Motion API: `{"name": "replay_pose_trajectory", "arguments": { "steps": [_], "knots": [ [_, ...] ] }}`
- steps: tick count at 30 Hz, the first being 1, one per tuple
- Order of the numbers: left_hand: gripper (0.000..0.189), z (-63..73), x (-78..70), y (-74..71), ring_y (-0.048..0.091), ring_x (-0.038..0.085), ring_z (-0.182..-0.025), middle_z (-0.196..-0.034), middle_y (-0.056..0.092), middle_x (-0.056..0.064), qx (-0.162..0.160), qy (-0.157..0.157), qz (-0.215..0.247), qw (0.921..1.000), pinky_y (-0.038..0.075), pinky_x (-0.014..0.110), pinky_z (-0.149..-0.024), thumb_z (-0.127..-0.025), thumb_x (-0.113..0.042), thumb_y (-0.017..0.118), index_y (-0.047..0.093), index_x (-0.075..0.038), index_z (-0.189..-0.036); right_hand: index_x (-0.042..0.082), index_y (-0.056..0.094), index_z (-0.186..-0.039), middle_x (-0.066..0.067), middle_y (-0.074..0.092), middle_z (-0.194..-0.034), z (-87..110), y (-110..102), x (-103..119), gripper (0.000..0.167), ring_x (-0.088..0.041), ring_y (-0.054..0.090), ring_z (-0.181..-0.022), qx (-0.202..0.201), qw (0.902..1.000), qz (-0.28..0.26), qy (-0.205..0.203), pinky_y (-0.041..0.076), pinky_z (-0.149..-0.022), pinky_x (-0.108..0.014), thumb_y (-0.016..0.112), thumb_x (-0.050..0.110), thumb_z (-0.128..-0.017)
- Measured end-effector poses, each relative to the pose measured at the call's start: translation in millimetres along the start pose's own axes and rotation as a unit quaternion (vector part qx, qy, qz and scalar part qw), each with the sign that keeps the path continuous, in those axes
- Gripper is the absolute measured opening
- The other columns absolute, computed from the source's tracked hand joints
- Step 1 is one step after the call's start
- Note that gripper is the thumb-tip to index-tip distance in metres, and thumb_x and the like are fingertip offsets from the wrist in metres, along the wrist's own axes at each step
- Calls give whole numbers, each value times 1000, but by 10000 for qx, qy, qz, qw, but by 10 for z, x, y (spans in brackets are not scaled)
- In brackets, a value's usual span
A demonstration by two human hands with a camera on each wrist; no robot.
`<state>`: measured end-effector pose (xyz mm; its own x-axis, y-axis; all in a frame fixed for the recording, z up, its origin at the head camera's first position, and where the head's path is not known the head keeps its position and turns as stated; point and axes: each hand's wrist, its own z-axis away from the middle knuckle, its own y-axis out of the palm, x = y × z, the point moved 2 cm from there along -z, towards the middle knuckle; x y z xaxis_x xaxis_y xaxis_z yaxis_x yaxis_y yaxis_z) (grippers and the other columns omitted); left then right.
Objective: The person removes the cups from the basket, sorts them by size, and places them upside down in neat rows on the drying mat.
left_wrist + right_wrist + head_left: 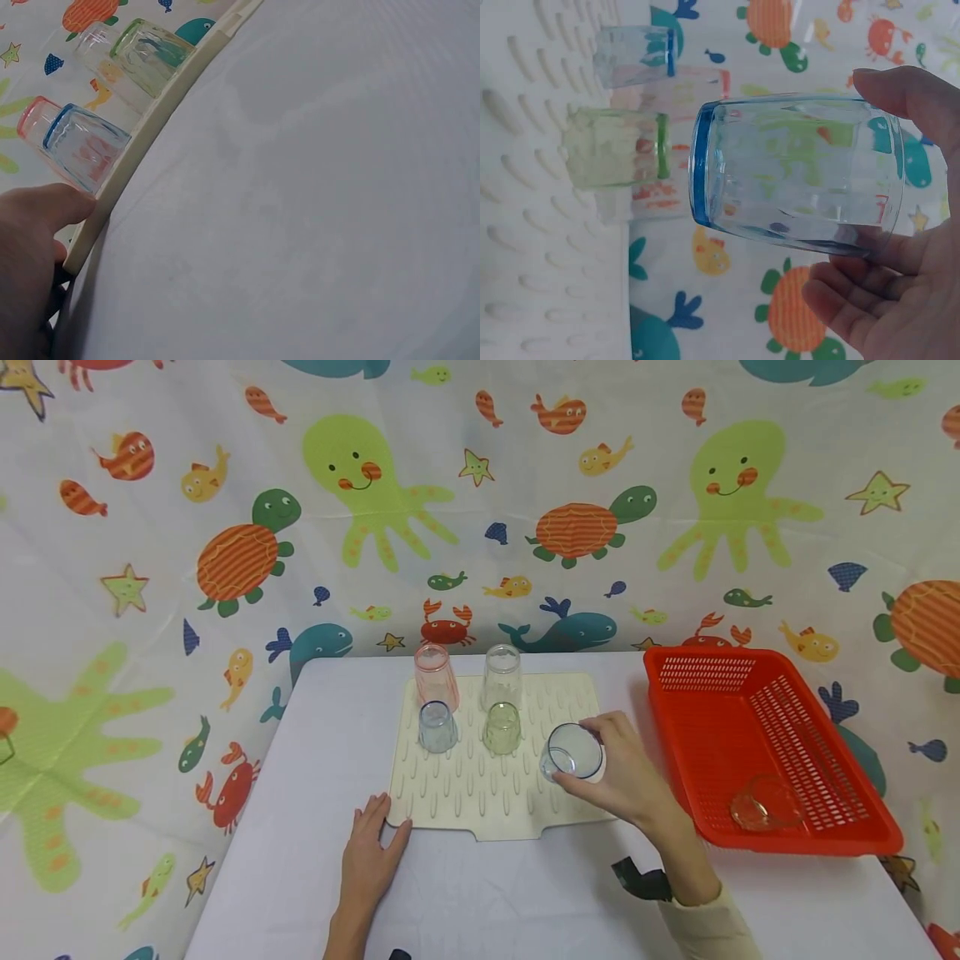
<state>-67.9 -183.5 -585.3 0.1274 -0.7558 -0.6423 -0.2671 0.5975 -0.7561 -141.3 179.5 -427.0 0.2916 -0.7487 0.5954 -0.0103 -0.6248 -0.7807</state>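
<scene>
A clear glass [573, 752] with a blue tint is gripped near one end by my right hand [626, 768], thumb and fingers on opposite sides. It is held over the right part of a cream draining board [465, 793]. In the right wrist view, the glass's thick blue end [702, 165] points toward the board. My left hand [367, 852] rests at the board's front left corner, its thumb [71, 204] against the edge. Upside down on the board stand a pink glass [436, 677], a tall clear glass [502, 677], a small blue glass [437, 727] and a small green glass [502, 729].
A red plastic basket [697, 777] stands to the right of the board, with another clear glass [765, 803] lying in it. White cloth [315, 735] covers the table. Behind it hangs a curtain [465, 435] printed with sea animals.
</scene>
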Motion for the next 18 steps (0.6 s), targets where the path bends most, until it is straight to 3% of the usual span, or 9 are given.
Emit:
{"name": "replay_pose_trajectory", "arguments": {
  "steps": [9,18],
  "knots": [
    [63,-13,-6,4,39,35,-147,-150,52,17,59,-69,-3,10000,24,50,-128,-91,-31,74,54,1,-141,9,54,-128,-4,52,-123,-35,158,229,79,-17,56,-109,317,9987,-231,-320,64,-86,-37,90,41,-66],
    [63,-39,-30,-46,38,34,-148,-151,51,17,335,-261,13,9991,21,49,-129,-92,-32,72,53,1,-142,11,56,-127,-1,52,-123,-56,241,369,75,-14,57,-107,486,9973,-133,-542,64,-88,-35,88,45,-68]
  ]
}}
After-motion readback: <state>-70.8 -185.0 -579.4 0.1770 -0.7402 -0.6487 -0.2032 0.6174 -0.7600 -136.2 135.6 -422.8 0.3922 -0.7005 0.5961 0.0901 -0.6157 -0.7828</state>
